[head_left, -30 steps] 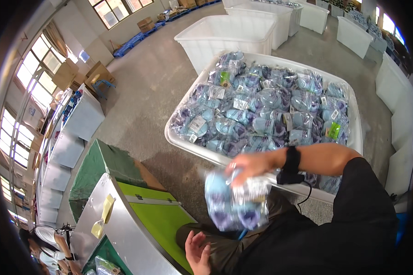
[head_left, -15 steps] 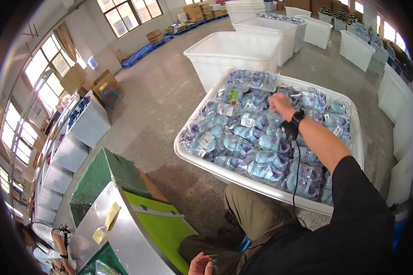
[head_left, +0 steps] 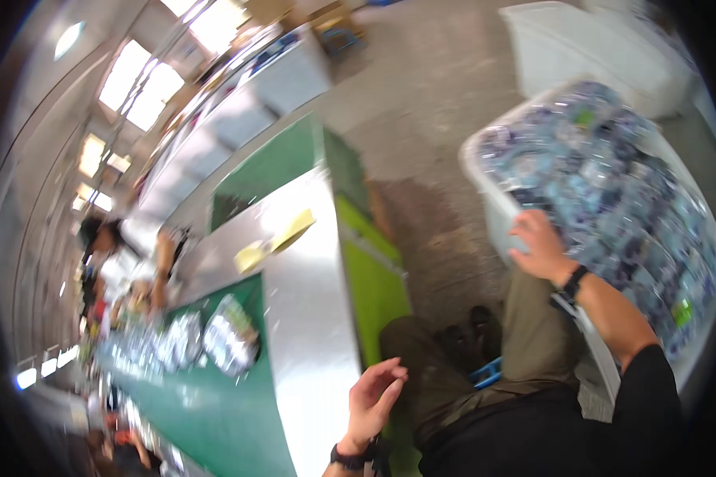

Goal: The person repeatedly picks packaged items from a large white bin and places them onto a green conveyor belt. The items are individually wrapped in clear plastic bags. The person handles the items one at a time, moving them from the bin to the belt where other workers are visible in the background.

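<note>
Large white tub [head_left: 485,199] on grey concrete floor [head_left: 422,103], heaped with clear-wrapped blue packets [head_left: 612,191]. Steel-topped bench [head_left: 302,302] carries yellow pad [head_left: 274,242]. Adjoining green surface [head_left: 215,405] holds more wrapped bundles [head_left: 231,342] (blurred, contents unreadable).

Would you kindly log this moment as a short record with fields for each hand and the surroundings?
Right hand: reaching into the white bin, on the clear bagged packets
Left hand: open, empty, beside the metal table edge
Conveyor: green, carrying packets
Other people: blurred, far left
</note>
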`<state>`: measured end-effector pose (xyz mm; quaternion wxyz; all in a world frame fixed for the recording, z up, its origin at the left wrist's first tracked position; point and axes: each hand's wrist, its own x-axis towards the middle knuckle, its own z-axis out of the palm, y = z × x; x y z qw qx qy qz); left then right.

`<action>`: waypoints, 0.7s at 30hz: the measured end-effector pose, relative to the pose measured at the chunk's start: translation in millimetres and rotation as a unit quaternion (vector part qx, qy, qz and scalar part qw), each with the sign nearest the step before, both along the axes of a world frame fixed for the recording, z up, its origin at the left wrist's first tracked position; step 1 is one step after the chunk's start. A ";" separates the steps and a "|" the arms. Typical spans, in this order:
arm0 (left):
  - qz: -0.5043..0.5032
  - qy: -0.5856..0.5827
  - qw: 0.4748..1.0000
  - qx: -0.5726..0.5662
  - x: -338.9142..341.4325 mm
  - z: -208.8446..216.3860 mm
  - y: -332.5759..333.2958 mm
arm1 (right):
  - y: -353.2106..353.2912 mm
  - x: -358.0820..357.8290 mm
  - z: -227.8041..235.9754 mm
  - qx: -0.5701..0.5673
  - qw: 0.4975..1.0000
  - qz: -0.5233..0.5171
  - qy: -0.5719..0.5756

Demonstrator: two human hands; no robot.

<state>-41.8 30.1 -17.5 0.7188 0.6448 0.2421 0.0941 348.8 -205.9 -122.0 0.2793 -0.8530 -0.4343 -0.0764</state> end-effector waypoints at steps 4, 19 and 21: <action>0.033 0.021 0.998 0.046 -18.5 7.1 42.1 | 1.5 3.7 -3.5 0.044 0.999 0.015 0.007; 0.477 0.086 0.806 0.340 -127.8 -18.0 306.8 | 4.9 -1.3 -2.5 0.048 0.999 -0.013 0.018; 0.536 0.094 0.802 0.246 -148.1 -23.1 330.3 | 5.5 -1.0 -6.0 0.046 0.999 -0.019 0.012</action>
